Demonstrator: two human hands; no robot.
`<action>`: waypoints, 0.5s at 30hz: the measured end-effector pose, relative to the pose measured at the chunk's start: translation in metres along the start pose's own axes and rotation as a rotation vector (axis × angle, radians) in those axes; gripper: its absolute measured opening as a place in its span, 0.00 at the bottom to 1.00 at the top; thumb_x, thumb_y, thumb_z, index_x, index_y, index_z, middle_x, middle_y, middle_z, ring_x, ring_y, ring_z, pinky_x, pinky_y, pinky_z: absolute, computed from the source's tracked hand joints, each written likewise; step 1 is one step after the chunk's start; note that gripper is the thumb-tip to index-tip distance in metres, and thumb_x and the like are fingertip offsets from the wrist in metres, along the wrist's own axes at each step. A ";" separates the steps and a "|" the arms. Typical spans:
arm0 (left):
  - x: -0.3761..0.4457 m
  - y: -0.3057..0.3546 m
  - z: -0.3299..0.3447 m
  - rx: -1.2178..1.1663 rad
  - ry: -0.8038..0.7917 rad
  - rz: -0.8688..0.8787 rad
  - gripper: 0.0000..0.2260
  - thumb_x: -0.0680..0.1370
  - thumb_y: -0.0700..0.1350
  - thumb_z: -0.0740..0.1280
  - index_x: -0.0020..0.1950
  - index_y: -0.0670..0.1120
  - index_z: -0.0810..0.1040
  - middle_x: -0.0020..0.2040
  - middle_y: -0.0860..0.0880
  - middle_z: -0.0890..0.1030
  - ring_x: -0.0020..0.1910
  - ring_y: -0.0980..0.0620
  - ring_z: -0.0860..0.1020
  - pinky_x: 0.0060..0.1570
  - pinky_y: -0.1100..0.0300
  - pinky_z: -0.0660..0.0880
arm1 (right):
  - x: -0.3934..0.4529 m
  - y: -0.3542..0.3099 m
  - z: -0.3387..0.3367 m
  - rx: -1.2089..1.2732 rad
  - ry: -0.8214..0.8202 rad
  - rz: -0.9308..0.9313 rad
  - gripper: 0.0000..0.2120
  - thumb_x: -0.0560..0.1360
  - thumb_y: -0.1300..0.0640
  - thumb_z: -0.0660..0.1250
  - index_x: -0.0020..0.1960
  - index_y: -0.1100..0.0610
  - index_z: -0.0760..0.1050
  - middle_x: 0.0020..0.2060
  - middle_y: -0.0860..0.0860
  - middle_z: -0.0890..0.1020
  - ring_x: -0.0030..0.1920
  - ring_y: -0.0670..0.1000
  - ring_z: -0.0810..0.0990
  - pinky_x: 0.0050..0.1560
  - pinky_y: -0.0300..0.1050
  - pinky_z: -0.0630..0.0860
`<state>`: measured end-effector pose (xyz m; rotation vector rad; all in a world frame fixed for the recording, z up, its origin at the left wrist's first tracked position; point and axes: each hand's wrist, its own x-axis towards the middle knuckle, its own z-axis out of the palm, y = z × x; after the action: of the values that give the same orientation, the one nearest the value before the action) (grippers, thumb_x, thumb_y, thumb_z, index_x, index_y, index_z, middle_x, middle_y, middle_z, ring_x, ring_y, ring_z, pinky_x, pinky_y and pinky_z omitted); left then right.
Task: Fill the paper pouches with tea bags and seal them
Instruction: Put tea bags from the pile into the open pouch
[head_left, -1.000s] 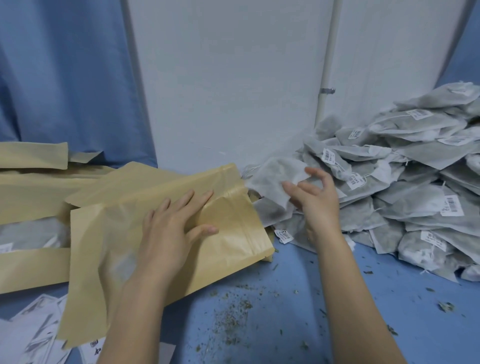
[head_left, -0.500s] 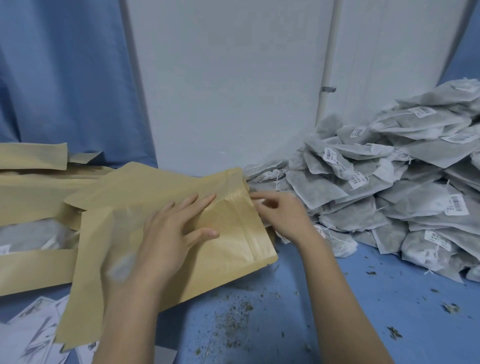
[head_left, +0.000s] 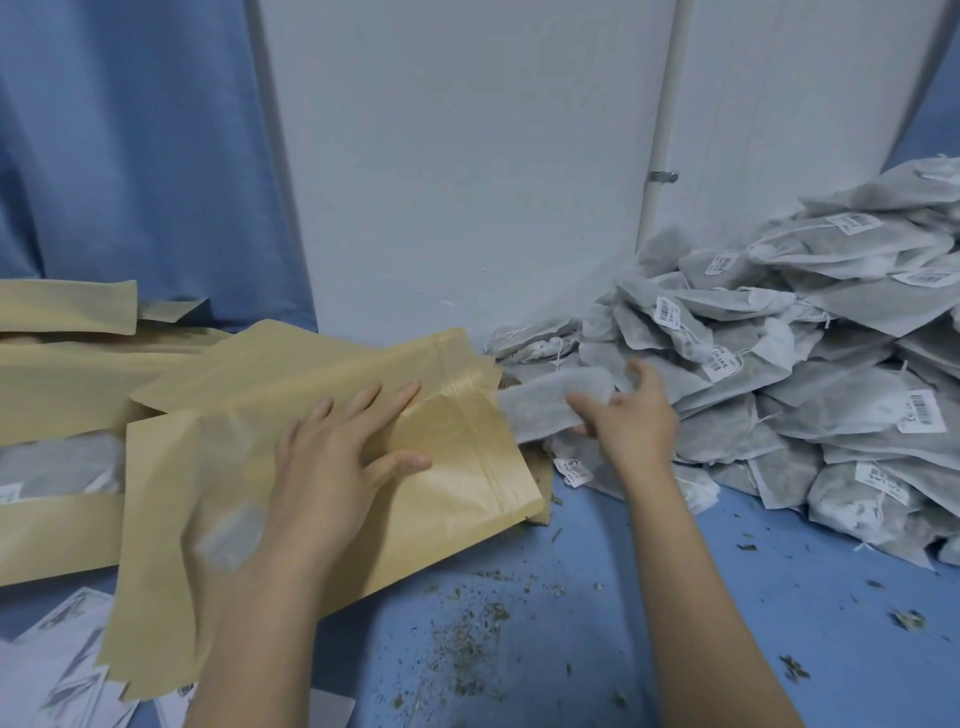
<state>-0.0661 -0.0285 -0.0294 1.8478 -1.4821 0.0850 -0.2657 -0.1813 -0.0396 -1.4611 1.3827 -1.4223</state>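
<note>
the step in hand looks like loading: the right hand (head_left: 631, 415) pinches one tea bag (head_left: 550, 410) by its near end, thumb under and fingers over, and points it at the open mouth of the paper pouch (head_left: 452, 467). to do this well, i'd keep the bag flat and lead with its narrow end so it slides under the pouch's top flap rather than catching on the zip strip (head_left: 475, 431) that runs across the mouth. the left hand (head_left: 337, 462) lies flat on the pouch, fingers spread and straight, gripping nothing, just pressing the paper down; it would help to let those fingers lift the upper layer a little so the mouth gapes. easing the bag in gently seems wise, since loose tea crumbs (head_left: 462, 649) already litter the blue tabletop (head_left: 727, 597).

the tea bag is a soft, pale grey fabric sachet, long and slightly curled in the grip, and it touches or nearly touches the pouch's mouth. the pouch is tan kraft paper with a frosted window, lying tilted on top of other pouches (head_left: 67, 364) at the left. the heap of tea bags (head_left: 810, 374) with barcode tags sits just beside the right hand against the wall
</note>
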 end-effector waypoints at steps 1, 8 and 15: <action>0.000 -0.001 0.000 0.007 0.008 -0.003 0.29 0.70 0.57 0.69 0.64 0.72 0.57 0.74 0.56 0.63 0.75 0.44 0.57 0.71 0.49 0.51 | 0.003 -0.004 -0.006 0.062 0.008 0.010 0.34 0.66 0.56 0.77 0.67 0.54 0.66 0.46 0.52 0.77 0.52 0.56 0.79 0.54 0.47 0.76; 0.000 0.003 0.000 0.020 0.030 0.000 0.29 0.70 0.57 0.69 0.66 0.70 0.58 0.74 0.56 0.64 0.74 0.46 0.58 0.69 0.53 0.50 | -0.007 -0.024 -0.030 0.403 -0.297 -0.079 0.16 0.66 0.63 0.76 0.51 0.58 0.75 0.34 0.51 0.83 0.34 0.48 0.82 0.33 0.37 0.77; -0.002 0.036 0.013 -0.141 -0.098 0.162 0.27 0.65 0.62 0.65 0.64 0.71 0.64 0.72 0.58 0.66 0.73 0.50 0.60 0.71 0.56 0.53 | -0.021 -0.021 0.006 -0.009 -0.751 -0.051 0.11 0.80 0.60 0.57 0.54 0.54 0.77 0.30 0.39 0.72 0.42 0.38 0.73 0.42 0.32 0.67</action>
<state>-0.1028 -0.0360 -0.0218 1.6377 -1.6608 -0.0322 -0.2515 -0.1579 -0.0261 -1.7864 0.8722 -0.7468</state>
